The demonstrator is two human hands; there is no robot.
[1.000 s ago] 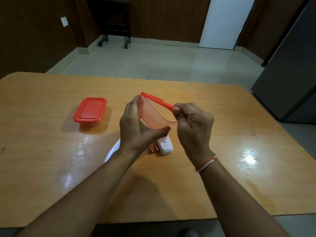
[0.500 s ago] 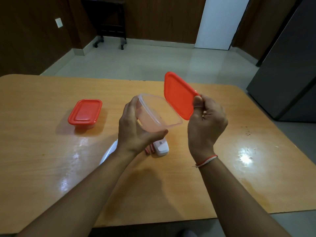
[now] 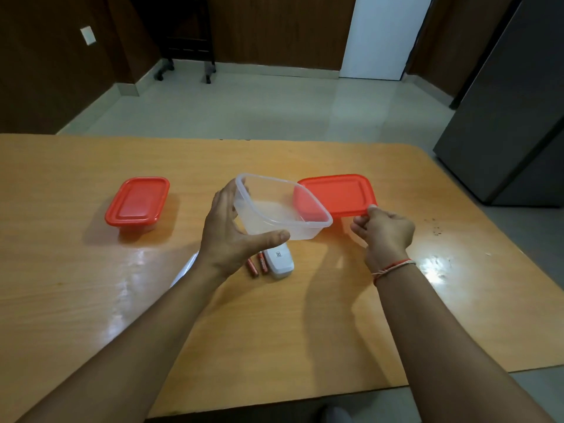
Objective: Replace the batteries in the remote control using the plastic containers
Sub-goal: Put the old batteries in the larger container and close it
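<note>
The person's left hand (image 3: 232, 236) is spread wide around one end of a clear, rectangular plastic container (image 3: 282, 209), thumb along its near wall and fingers behind the far one, holding it tilted above the table with its mouth open toward the camera. The tub looks empty. The right hand (image 3: 385, 232) is closed in a pinch on the near edge of a flat red plastic lid (image 3: 337, 192), which now lies nearly level and low, just right of the clear container and partly behind its far corner; whether it already rests on the orange wooden table (image 3: 305, 315) cannot be told.

Half a second earlier that lid was upright in the air beside the tub, and a second ago it was only being peeled from the rim. So the container is now fully open and the lid is being put aside.

Directly below the clear container lie two small orange-red batteries (image 3: 258, 265) side by side, touching or nearly so, with a white plastic remote control (image 3: 279, 262) just to their right. Well to the left of the clear container sits a second plastic tub, its red lid still on (image 3: 137, 201). The likely next step is dropping the loose batteries into the open tub, then opening the closed one, presumably for the other set.
</note>
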